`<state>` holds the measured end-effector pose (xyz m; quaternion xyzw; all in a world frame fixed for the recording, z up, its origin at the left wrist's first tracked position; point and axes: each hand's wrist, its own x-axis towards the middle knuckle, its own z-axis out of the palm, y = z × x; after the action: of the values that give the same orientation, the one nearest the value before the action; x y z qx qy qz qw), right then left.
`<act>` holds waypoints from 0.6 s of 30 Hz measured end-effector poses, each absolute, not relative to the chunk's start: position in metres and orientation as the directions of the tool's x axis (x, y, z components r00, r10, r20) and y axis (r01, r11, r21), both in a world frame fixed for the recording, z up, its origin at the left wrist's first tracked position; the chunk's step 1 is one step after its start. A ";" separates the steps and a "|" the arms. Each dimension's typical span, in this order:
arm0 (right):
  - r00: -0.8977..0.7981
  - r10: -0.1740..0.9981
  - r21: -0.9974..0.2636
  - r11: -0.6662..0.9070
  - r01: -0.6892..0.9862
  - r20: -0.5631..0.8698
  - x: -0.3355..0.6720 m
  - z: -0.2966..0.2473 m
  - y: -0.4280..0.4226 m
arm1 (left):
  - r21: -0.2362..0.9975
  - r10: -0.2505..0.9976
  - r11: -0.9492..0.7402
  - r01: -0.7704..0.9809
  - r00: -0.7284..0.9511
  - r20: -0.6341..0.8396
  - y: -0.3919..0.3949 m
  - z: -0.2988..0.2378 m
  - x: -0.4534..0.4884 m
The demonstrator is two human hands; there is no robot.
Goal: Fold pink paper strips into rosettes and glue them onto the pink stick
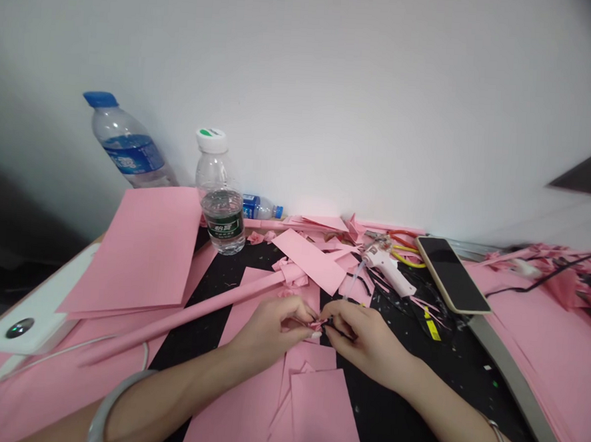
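Observation:
My left hand [282,320] is closed in a pinch on a small folded piece of pink paper [315,327] above the middle of the table. Close against it, my right hand [361,335] is also pinched, with something thin and black [337,330] showing between its fingers; its kind is hidden. The fingertips of both hands meet at the little paper piece. Below them lie flat pink sheets [321,409]. A long rolled pink paper tube [195,308] slants behind my left hand, its far end near crumpled pink paper [292,272].
A white hot glue gun [390,270] and a phone [452,274] lie back right. A clear water bottle [221,210] stands back left, beside a stack of pink sheets [143,252] and a white power strip [33,325]. More pink sheets [534,329] are at right.

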<state>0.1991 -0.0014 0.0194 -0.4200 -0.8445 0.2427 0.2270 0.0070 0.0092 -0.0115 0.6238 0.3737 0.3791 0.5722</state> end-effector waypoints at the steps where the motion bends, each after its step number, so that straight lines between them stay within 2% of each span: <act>1: -0.544 0.820 -0.597 0.530 0.602 0.179 0.199 0.020 -0.001 | 0.997 0.902 -0.070 0.039 0.429 0.047 0.009 -0.011 0.007; 18: -0.569 0.813 -0.580 0.526 0.622 0.127 0.200 0.021 -0.002 | 0.993 0.895 -0.088 0.074 0.444 0.046 0.009 -0.013 0.007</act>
<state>0.2002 -0.0021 0.0206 -0.4212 -0.8514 0.2442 0.1952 0.0071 0.0088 -0.0134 0.6397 0.3788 0.3669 0.5591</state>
